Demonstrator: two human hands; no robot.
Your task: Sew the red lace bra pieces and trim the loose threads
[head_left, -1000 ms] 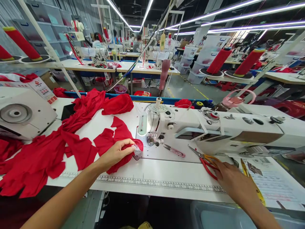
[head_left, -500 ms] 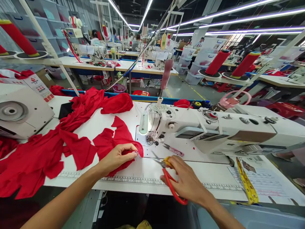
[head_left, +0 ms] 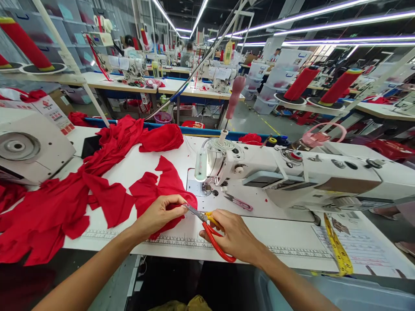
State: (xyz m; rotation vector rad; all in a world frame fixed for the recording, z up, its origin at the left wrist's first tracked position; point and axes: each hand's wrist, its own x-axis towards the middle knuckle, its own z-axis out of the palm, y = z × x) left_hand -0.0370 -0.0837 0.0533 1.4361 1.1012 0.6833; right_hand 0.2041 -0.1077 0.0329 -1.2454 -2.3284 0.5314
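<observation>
My left hand (head_left: 164,214) pinches the edge of a red fabric piece (head_left: 173,181) lying on the white sewing table (head_left: 145,246). A small pale bit shows at its fingertips, too small to name. In my right hand (head_left: 231,235) is a pair of scissors (head_left: 212,233) with red and yellow handles. Their blades, nearly closed, point left and reach the left fingertips at the cloth's edge. Just behind the hands stands a white sewing machine (head_left: 292,172), its needle area close to the fabric. Thread snips (head_left: 239,201) lie on the machine bed.
More red fabric (head_left: 61,207) is heaped along the left side, beside another machine (head_left: 29,147). A yellow tape measure (head_left: 337,246) and a written sheet (head_left: 363,250) lie at right. Red thread cones (head_left: 301,84) stand on a rack behind. A ruler strip runs along the front edge.
My right hand has moved left with the scissors, bringing the blades from apart to nearly closed at the left fingertips. My left hand keeps its pinch on the fabric.
</observation>
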